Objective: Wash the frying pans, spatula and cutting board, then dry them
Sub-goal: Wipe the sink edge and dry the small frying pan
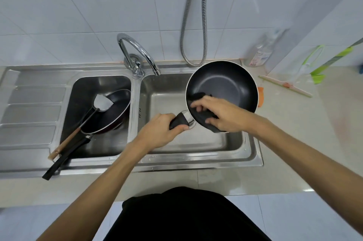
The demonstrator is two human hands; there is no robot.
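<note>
Two hands are working centre-right: left hand is gripping the pan by its handle, right hand is clutching a cloth over its rim. Stiff, probably weighty and slick, it is handling best by that handle.

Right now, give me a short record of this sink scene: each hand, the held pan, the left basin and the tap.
left hand: grips the handle of the held pan
right hand: holds a dark cloth over the pan's near rim
held pan: tilted above the right basin
left basin: second pan with the spatula lying on it
tap: no water visible
</note>
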